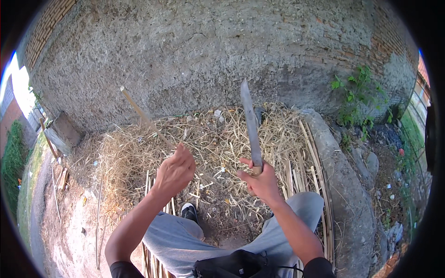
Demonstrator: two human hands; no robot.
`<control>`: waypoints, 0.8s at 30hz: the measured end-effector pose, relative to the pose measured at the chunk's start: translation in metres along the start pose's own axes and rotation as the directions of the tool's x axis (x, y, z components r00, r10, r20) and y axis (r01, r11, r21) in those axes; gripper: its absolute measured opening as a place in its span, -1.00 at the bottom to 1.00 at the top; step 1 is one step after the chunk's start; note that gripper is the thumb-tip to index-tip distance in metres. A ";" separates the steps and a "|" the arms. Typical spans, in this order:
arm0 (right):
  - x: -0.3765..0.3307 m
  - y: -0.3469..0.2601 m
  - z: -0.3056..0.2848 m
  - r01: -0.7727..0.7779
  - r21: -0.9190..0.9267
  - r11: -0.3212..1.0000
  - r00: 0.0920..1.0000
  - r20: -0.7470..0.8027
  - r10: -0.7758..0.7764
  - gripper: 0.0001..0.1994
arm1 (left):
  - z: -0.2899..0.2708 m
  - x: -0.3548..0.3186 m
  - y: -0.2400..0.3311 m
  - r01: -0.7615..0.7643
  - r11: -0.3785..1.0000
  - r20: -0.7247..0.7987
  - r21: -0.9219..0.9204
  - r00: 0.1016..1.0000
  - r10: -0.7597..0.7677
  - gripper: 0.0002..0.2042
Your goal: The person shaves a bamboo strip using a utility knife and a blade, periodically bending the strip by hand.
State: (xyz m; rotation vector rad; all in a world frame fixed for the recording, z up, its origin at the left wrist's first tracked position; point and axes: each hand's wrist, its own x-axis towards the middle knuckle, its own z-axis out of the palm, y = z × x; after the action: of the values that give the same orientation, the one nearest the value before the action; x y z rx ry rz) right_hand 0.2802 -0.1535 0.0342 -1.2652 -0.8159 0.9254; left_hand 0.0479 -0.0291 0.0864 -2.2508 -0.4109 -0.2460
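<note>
My left hand [175, 171] is closed round the lower end of a thin bamboo strip [143, 116], which slants up and away to the left. In my right hand [265, 183] is the short wooden handle of a long knife [251, 123]; its broad metal blade points up and away, nearly upright in the picture. The strip and the blade are apart, with a wide gap between the two hands. Below them, curly pale bamboo shavings [125, 157] cover the ground between my legs and the wall.
A rough grey plastered wall [199, 60] stands close ahead. Long split bamboo strips [317, 173] lie by my right knee, beside a concrete kerb [340, 176]. Right of that grows a leafy green plant [354, 95]. A concrete block [65, 134] sits at the wall's left foot.
</note>
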 end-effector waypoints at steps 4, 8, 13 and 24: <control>0.059 0.058 0.052 -0.276 -0.033 0.961 0.926 0.260 0.275 -0.68 | 0.009 0.020 0.007 -0.001 1.000 -0.209 0.023 0.978 0.006 -0.86; 0.075 0.114 0.083 -0.217 0.179 0.960 0.954 0.247 0.169 -0.73 | 0.015 0.014 0.002 0.088 0.995 -0.337 0.047 0.939 -0.067 -0.79; 0.081 0.112 0.089 -0.178 0.118 0.977 0.978 0.132 0.162 -0.71 | 0.002 0.009 0.014 0.267 0.578 -0.455 -0.771 0.405 -0.793 -0.29; 0.043 0.094 0.035 -0.013 -0.513 0.858 1.000 -0.002 0.015 -0.68 | 0.066 0.029 0.024 -0.250 -0.515 0.361 -0.820 0.473 -0.804 -0.49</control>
State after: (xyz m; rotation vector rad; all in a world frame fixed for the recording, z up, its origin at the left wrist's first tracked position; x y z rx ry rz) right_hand 0.2553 -0.0941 -0.0545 -1.7337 -1.1036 0.7391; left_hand 0.0864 0.0123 0.0358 -2.7315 -0.9554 -3.1339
